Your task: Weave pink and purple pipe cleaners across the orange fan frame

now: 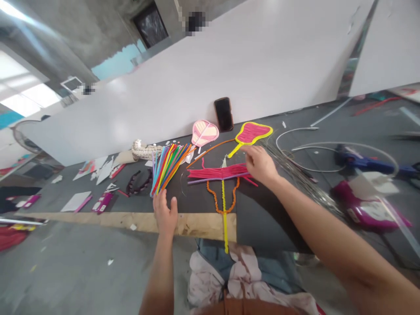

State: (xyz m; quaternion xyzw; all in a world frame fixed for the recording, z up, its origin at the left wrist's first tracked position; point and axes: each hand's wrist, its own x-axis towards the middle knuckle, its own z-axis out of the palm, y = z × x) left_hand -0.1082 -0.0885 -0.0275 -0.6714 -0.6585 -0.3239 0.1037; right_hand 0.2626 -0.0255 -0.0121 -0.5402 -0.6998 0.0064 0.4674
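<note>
My left hand (pixel 166 213) is open, its thumb apart from the fingers, with fingertips at the lower end of a fanned bundle of many-coloured pipe cleaners (pixel 170 164). Over the right end of a row of pink pipe cleaners (pixel 213 172) is my right hand (pixel 261 164). Its index finger stretches toward the handle of a pink fan-shaped piece with a yellow rim (pixel 253 133); the other fingers curl lower, and their tips are partly hidden. A yellow twisted stem (pixel 225 223) runs down from the pink row, with an orange twisted loop (pixel 215 202) around it.
Behind them are a pale pink fan-shaped piece (pixel 204 133) and a phone (pixel 223 114) leaning on the white partition (pixel 262 61). To the right lie thin wires (pixel 305 183), a blue glue gun (pixel 364 158) and a purple box (pixel 367 210). A dark braided ring (pixel 139 183) lies left.
</note>
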